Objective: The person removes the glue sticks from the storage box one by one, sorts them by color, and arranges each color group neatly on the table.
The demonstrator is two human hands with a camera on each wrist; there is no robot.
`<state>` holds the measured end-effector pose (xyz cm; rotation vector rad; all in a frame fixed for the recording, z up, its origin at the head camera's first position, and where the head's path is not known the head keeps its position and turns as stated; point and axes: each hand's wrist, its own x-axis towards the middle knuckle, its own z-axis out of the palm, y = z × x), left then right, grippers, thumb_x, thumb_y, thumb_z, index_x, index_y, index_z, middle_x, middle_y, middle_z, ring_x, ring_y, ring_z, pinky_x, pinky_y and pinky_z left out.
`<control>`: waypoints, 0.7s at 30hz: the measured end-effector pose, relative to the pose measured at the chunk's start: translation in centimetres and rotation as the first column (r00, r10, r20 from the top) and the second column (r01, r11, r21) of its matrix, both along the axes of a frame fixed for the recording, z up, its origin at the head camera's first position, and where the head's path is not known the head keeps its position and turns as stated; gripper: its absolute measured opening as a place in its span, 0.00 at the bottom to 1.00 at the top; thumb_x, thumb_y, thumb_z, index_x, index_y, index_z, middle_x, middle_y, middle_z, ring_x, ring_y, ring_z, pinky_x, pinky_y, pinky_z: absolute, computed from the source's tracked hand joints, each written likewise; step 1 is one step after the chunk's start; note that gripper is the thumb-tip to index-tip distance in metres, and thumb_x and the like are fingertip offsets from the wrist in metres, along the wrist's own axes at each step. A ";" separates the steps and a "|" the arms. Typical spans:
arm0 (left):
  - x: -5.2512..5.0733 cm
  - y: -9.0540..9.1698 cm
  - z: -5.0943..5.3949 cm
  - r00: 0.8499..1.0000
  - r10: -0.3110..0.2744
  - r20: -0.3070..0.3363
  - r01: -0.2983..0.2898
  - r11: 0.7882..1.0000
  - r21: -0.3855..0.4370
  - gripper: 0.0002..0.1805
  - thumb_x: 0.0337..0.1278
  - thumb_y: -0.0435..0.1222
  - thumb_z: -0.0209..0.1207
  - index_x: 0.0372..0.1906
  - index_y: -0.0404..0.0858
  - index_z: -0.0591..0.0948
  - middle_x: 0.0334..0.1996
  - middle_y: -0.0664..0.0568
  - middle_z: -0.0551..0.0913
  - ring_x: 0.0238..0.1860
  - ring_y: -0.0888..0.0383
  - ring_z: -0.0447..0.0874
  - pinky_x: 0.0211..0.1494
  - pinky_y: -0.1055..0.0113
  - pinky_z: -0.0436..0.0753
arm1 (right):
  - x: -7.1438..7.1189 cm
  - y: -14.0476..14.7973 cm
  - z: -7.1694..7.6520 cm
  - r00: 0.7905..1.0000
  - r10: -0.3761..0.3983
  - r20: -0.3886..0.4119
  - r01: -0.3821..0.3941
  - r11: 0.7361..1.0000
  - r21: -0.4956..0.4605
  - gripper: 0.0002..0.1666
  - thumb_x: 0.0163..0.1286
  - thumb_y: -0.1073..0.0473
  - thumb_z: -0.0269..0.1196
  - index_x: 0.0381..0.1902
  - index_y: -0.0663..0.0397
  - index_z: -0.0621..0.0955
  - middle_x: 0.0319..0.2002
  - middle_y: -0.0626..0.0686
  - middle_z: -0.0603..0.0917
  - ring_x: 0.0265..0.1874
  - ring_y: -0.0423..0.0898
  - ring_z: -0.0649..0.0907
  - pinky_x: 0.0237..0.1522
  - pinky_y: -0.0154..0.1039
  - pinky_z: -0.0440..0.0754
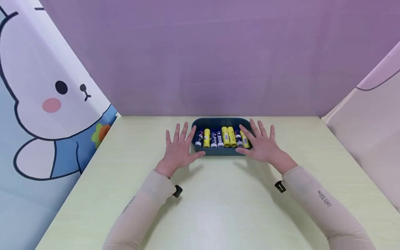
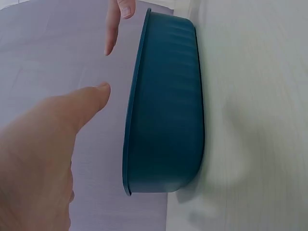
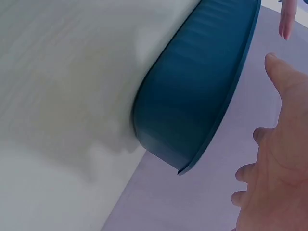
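A dark teal plastic basket (image 1: 218,151) stands at the far edge of the table, holding a row of glue sticks. Some are yellow, like the glue stick (image 1: 207,138) near the left end; others are dark blue with pale ends, such as the glue stick (image 1: 220,139) near the middle. My left hand (image 1: 178,151) is spread with straight fingers at the basket's left end. At the right end my right hand (image 1: 262,147) is spread the same way. Both wrist views show the thumbs apart from the basket wall (image 2: 166,106). Neither hand holds anything.
The pale table (image 1: 206,208) reaches back to a purple cloth wall (image 1: 218,62). A printed cartoon cloth (image 1: 34,104) hangs along the left side, and a pale cloth (image 1: 368,139) along the right. Black straps (image 1: 177,191) show at the wrists.
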<state>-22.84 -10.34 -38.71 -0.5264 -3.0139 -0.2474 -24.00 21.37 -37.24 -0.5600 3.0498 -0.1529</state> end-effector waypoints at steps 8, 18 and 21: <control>-0.5 -0.4 -0.2 1.000 -0.027 0.007 0.026 0.996 0.085 0.56 0.61 0.70 0.49 0.81 0.45 0.38 0.80 0.43 0.36 0.78 0.42 0.24 0.72 0.35 0.32 | -0.4 -0.2 1.2 1.000 0.011 0.023 -0.011 0.999 -0.032 0.52 0.71 0.27 0.50 0.81 0.43 0.45 0.78 0.65 0.36 0.75 0.68 0.37 0.64 0.73 0.24; -1.9 -1.2 -1.5 0.997 -0.038 -0.069 0.062 0.923 0.381 0.52 0.64 0.58 0.59 0.80 0.37 0.47 0.78 0.39 0.51 0.76 0.38 0.50 0.72 0.38 0.57 | -1.9 -0.8 4.2 0.993 0.065 0.101 -0.059 0.996 -0.067 0.51 0.74 0.34 0.54 0.81 0.50 0.46 0.77 0.69 0.41 0.74 0.71 0.43 0.67 0.74 0.39; -2.3 -1.3 -1.8 0.999 -0.030 -0.032 0.042 0.885 0.464 0.52 0.64 0.57 0.60 0.80 0.38 0.48 0.77 0.39 0.53 0.75 0.40 0.55 0.72 0.42 0.61 | -2.6 -1.1 4.8 0.989 0.083 0.119 -0.073 0.994 -0.087 0.50 0.75 0.37 0.54 0.80 0.53 0.45 0.76 0.71 0.43 0.74 0.71 0.46 0.67 0.74 0.44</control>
